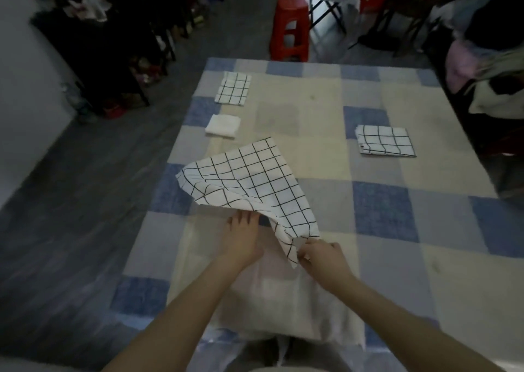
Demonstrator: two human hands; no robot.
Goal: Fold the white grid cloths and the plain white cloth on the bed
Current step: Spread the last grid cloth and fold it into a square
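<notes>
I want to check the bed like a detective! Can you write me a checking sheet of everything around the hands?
Surface: bed with a blue, grey and cream checked cover.
Job's things: open grid cloth, partly lifted; folded grid cloth far left; folded grid cloth on the right; folded plain white cloth.
Clutter: large pale cloth at the near edge.
Hands: left hand at the cloth's edge, fingers hidden under it; right hand pinches a corner.
Cables: nothing seen.
Surroundings: red stool, dark racks, clothes pile.

No writing, label, brand, number or sign can be read anywhere; the cloths carry only grid lines.
</notes>
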